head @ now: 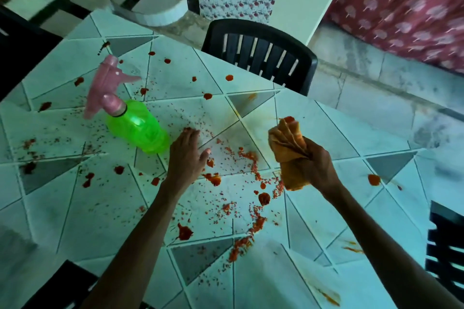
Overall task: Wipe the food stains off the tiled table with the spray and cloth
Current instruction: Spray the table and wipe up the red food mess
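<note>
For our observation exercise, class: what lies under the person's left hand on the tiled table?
Around the left hand the tiled table shows scattered red crumbs and sauce spots. Whatever lies directly beneath the palm is covered.

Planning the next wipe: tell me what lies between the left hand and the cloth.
Head view: only tabletop, strewn with red food crumbs and smears, lies between the left hand and the cloth.
</note>
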`<action>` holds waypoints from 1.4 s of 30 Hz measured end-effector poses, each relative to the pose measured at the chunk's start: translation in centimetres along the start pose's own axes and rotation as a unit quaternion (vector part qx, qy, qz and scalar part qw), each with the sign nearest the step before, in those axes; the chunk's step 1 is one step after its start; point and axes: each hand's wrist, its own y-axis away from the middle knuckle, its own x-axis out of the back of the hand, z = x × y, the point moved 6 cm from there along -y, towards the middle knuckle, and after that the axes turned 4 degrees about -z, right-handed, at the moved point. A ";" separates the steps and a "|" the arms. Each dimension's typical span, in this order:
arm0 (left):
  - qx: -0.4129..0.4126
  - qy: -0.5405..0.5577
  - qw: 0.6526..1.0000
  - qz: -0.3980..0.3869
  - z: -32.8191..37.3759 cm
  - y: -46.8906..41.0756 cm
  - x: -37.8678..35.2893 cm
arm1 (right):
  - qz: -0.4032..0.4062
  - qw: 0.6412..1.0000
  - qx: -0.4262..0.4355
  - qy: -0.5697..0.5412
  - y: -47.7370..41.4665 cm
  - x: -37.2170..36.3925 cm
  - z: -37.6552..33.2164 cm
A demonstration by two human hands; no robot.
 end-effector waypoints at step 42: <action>-0.006 0.030 1.000 0.000 0.3 2.0 0.5 | 0.053 0.979 -0.124 -0.150 3.7 -1.5 2.6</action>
